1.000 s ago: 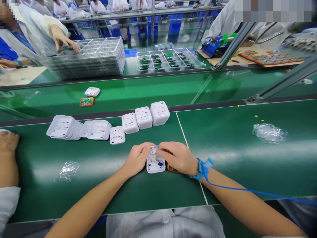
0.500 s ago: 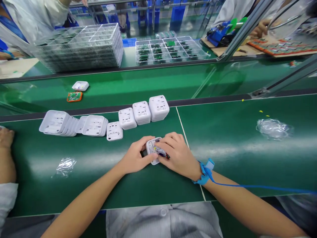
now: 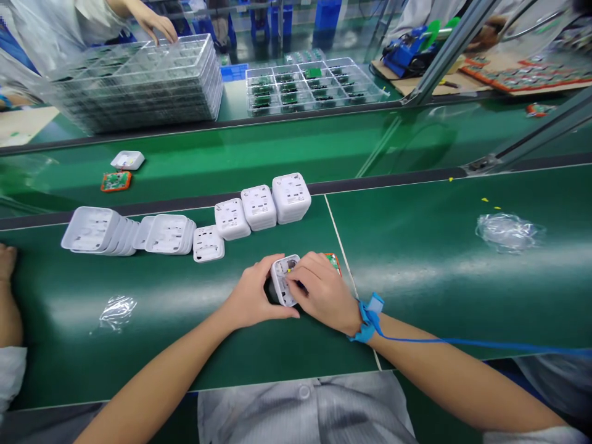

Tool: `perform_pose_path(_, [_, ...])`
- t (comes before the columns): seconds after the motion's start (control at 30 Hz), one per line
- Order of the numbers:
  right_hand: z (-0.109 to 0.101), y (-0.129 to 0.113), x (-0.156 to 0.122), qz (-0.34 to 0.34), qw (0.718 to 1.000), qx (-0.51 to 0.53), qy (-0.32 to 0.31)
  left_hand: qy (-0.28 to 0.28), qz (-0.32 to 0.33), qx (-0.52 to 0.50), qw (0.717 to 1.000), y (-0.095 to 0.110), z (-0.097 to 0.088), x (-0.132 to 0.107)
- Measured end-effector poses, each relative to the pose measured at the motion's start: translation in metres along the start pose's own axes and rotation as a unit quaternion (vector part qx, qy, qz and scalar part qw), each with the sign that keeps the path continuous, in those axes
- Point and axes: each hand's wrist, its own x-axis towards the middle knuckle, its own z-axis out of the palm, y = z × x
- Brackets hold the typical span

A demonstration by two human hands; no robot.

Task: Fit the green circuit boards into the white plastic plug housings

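My left hand (image 3: 252, 296) grips a small white plastic housing (image 3: 283, 280), tilted up on its edge on the green mat. My right hand (image 3: 324, 290) is closed over the housing's open side, fingers pressing on the wires and parts inside. An orange-rimmed green circuit board (image 3: 333, 260) peeks out behind my right hand. A blue wrist strap (image 3: 367, 317) with a blue cord sits on my right wrist.
White housings (image 3: 259, 206) stand in a row beyond my hands, with stacked white covers (image 3: 92, 229) to their left. Crumpled plastic wrap (image 3: 506, 231) lies right, another piece (image 3: 116, 308) left. Another person's arm (image 3: 7, 296) rests at far left. Stacked clear trays (image 3: 139, 86) stand behind the conveyor belt (image 3: 277, 154).
The housing went from lying flat to tilted on its edge between my hands. My right hand shifted left over it, uncovering the circuit board behind. The view drifted slightly.
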Motion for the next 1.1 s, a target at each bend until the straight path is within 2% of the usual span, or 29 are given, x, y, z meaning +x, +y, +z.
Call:
perform_pose_path(0.2, [-0.002,0.004,0.006,0.042,0.995,0.084,-0.046,0.021,0.006,-0.015,1.0,0.0,0.001,0.001])
perform_pose_path(0.37, [-0.003,0.006,0.009,0.028,0.991,0.085,-0.095,0.05,0.005,-0.017,0.999,-0.003,0.005,0.0])
perform_pose_path(0.5, [-0.006,0.005,0.013,0.02,0.989,0.072,-0.129,0.055,-0.015,-0.018,0.998,-0.005,0.007,-0.001])
perform_pose_path(0.73, [-0.007,0.007,0.021,-0.052,0.984,0.041,-0.166,0.06,-0.009,-0.019,0.998,-0.006,0.007,-0.002])
perform_pose_path(0.83, [-0.01,0.009,0.022,-0.059,0.982,0.031,-0.174,0.057,-0.006,-0.016,0.998,-0.006,0.007,-0.002])
perform_pose_path(1.0, [-0.028,0.018,0.011,-0.046,0.983,-0.016,-0.178,0.044,0.013,-0.01,0.999,-0.005,0.004,-0.001])
perform_pose_path(1.1, [-0.035,0.023,-0.001,-0.071,0.982,-0.066,-0.163,0.038,0.017,-0.006,0.999,-0.005,0.003,0.0])
